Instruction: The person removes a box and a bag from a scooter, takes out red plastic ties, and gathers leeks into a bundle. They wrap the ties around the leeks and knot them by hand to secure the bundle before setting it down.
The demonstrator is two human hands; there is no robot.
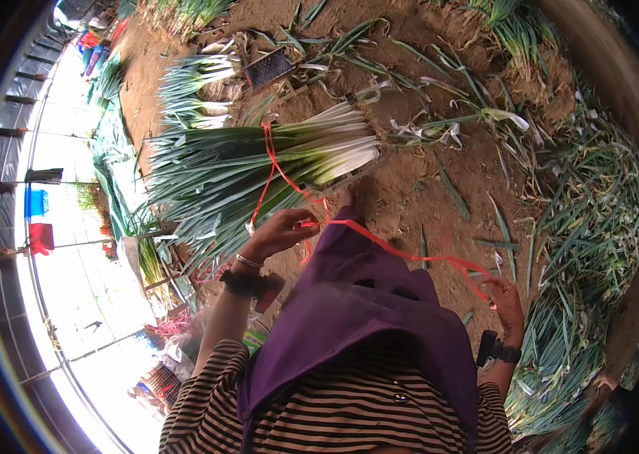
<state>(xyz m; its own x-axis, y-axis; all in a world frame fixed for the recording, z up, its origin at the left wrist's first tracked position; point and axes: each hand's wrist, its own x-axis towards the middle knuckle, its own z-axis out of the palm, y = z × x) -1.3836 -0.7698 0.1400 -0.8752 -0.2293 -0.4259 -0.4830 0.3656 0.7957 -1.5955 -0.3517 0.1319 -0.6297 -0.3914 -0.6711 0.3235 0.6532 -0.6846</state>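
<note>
A large bundle of long green onions [282, 155] lies in front of me, white root ends to the right and green leaves to the left. Red plastic twine [395, 248] crosses over its leafy middle and comes back toward me. My left hand [278, 234] is closed on the twine near the bundle's close side. Off to the right, my right hand [507, 306] has its fingers curled round the far end of the same twine. Between the two hands the strand sags a little. Whether the twine passes under the bundle is hidden.
Smaller onion bunches [197, 83] lie beyond the big bundle, next to a dark crate-like piece [268, 68]. Loose leaves litter the dirt floor [440, 181]. A long heap of trimmed leaves [584, 257] runs down the right. At left is green sheeting [119, 163].
</note>
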